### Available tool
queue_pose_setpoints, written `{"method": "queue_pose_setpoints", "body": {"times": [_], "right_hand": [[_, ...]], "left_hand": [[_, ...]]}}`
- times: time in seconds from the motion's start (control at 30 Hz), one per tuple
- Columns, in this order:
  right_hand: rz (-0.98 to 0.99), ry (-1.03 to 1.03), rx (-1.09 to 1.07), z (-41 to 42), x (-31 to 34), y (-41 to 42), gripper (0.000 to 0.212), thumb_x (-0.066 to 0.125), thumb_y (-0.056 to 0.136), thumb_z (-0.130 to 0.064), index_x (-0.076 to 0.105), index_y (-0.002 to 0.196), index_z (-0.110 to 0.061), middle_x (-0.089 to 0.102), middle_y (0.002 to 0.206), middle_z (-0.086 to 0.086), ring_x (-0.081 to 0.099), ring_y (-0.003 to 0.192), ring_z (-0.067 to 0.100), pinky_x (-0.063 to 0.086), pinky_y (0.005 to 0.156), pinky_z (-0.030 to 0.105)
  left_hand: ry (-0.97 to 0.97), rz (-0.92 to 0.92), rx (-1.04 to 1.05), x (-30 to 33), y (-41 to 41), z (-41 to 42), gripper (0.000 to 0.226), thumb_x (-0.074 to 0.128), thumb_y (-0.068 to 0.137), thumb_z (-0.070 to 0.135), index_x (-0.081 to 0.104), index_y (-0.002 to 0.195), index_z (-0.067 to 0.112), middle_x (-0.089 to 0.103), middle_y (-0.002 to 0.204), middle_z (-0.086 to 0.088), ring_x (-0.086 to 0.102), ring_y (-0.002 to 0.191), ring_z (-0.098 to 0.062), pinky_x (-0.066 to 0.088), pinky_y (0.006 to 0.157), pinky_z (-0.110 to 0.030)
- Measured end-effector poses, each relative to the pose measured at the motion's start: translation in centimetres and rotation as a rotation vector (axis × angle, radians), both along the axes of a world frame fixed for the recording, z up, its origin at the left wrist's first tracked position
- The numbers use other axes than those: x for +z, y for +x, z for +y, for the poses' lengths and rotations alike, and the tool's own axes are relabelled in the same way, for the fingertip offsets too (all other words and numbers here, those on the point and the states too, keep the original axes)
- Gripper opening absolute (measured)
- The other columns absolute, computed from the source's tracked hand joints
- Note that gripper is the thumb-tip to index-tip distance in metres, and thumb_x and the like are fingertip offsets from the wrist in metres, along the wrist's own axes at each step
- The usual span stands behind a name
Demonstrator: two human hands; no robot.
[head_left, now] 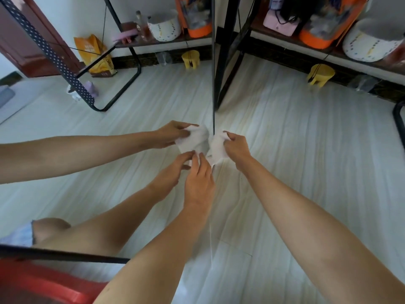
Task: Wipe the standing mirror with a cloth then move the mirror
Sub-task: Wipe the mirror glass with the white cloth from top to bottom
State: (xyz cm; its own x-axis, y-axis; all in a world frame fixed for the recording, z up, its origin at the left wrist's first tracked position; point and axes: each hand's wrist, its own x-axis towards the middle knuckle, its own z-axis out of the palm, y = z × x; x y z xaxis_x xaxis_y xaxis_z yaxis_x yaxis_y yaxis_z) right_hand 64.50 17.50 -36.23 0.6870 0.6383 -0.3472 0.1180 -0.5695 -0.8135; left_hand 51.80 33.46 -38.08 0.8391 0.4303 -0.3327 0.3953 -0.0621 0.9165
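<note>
Head cam, looking down: the standing mirror (213, 62) is seen almost edge-on. Its thin dark edge runs straight up and away from the hands, and the glass faces off to their left, so everything on that side is a reflected copy, extra arms included. Right hand (237, 149) has its fingers bunched around a white cloth (218, 148), which sits right against the glass at the mirror's near edge. Left hand (199, 181) is just below and left of it, and it looks like it's pinching the cloth's lower corner, though that's a bit hard to make out. Both hands are about equally near the edge, so I'd guess wiping is only getting going and the move comes later. Beyond the hands there's pale streaky floor (306, 139), plus a little yellow stool (321, 75) under a shelf with an orange bag (317, 38).
</note>
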Motion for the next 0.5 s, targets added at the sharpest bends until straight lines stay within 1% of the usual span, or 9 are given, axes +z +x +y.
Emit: {"method": "queue_pose_setpoints", "body": {"times": [0.07, 0.13, 0.17, 0.23, 0.3, 0.33, 0.4, 0.43, 0.5], "right_hand": [[-0.075, 0.154, -0.047, -0.1, 1.8, 0.0, 0.046, 0.037, 0.090, -0.003, 0.052, 0.131, -0.016, 0.063, 0.115, 0.014, 0.060, 0.102, 0.026, 0.048, 0.079, 0.022], [-0.167, 0.346, -0.067, -0.1, 4.2, -0.7, 0.046, 0.037, 0.092, -0.001, 0.050, 0.133, -0.014, 0.061, 0.087, 0.012, 0.056, 0.071, 0.015, 0.044, 0.061, 0.011], [-0.208, 0.447, -0.053, -0.1, 5.1, -1.3, 0.045, 0.037, 0.093, 0.000, 0.048, 0.134, -0.013, 0.058, 0.085, 0.008, 0.051, 0.068, 0.010, 0.042, 0.061, 0.008], [-0.237, 0.593, 0.058, -0.1, 6.0, -2.6, 0.044, 0.040, 0.094, -0.001, 0.043, 0.137, -0.010, 0.058, 0.105, 0.005, 0.052, 0.088, 0.004, 0.044, 0.078, 0.007], [-0.224, 0.609, 0.174, -0.2, 5.4, -3.5, 0.046, 0.043, 0.094, -0.004, 0.039, 0.139, -0.011, 0.053, 0.112, 0.002, 0.052, 0.096, 0.006, 0.044, 0.083, 0.006], [-0.175, 0.584, 0.189, -0.3, 4.6, -3.8, 0.047, 0.045, 0.094, -0.006, 0.039, 0.139, -0.015, 0.052, 0.114, 0.002, 0.053, 0.099, 0.010, 0.045, 0.084, 0.008], [-0.044, 0.515, 0.156, -0.4, 1.9, -4.0, 0.049, 0.046, 0.093, -0.009, 0.039, 0.140, -0.021, 0.053, 0.125, 0.008, 0.053, 0.110, 0.019, 0.046, 0.094, 0.021], [0.000, 0.466, 0.135, -0.5, 0.4, -4.0, 0.050, 0.047, 0.093, -0.010, 0.038, 0.140, -0.023, 0.051, 0.132, 0.009, 0.052, 0.115, 0.022, 0.047, 0.098, 0.028], [0.049, 0.337, 0.119, -1.2, -2.6, -4.0, 0.052, 0.048, 0.092, -0.011, 0.036, 0.141, -0.027, 0.047, 0.139, 0.010, 0.050, 0.121, 0.024, 0.045, 0.102, 0.033]], "left_hand": [[0.056, -0.145, 0.119, 1.2, -0.3, 0.3, 0.040, 0.042, 0.096, 0.001, 0.044, 0.134, 0.013, 0.053, 0.128, -0.019, 0.056, 0.110, -0.030, 0.053, 0.088, -0.033], [0.037, -0.364, 0.224, 3.0, -0.7, 0.1, 0.041, 0.039, 0.097, 0.000, 0.038, 0.136, 0.013, 0.054, 0.128, -0.012, 0.058, 0.108, -0.021, 0.053, 0.089, -0.033], [0.046, -0.484, 0.261, 3.7, -0.9, 0.0, 0.041, 0.037, 0.097, 0.000, 0.035, 0.137, 0.012, 0.058, 0.124, -0.004, 0.059, 0.106, -0.015, 0.054, 0.087, -0.031], [0.077, -0.633, 0.228, 4.3, -1.5, -0.6, 0.039, 0.038, 0.098, 0.003, 0.036, 0.136, 0.014, 0.065, 0.115, 0.012, 0.060, 0.106, -0.008, 0.052, 0.087, -0.027], [-0.010, -0.609, 0.117, 4.3, -1.9, -1.9, 0.040, 0.051, 0.093, 0.018, 0.045, 0.132, 0.018, 0.065, 0.116, 0.014, 0.059, 0.110, -0.009, 0.051, 0.088, -0.027], [-0.076, -0.554, 0.096, 3.3, -2.0, -2.3, 0.049, 0.059, 0.085, 0.025, 0.044, 0.131, 0.018, 0.065, 0.116, 0.011, 0.059, 0.111, -0.012, 0.051, 0.087, -0.029], [-0.142, -0.461, 0.099, 1.1, -2.3, -3.1, 0.070, 0.070, 0.075, 0.033, 0.036, 0.135, 0.018, 0.064, 0.116, 0.005, 0.060, 0.109, -0.017, 0.053, 0.086, -0.032], [-0.159, -0.425, 0.080, -0.1, -2.3, -3.3, 0.075, 0.072, 0.074, 0.034, 0.034, 0.136, 0.018, 0.064, 0.115, 0.004, 0.062, 0.106, -0.016, 0.053, 0.085, -0.031], [-0.153, -0.312, 0.047, -2.6, -2.1, -3.6, 0.064, 0.064, 0.082, 0.023, 0.031, 0.137, 0.019, 0.065, 0.110, 0.008, 0.065, 0.098, -0.006, 0.054, 0.082, -0.025]]}}
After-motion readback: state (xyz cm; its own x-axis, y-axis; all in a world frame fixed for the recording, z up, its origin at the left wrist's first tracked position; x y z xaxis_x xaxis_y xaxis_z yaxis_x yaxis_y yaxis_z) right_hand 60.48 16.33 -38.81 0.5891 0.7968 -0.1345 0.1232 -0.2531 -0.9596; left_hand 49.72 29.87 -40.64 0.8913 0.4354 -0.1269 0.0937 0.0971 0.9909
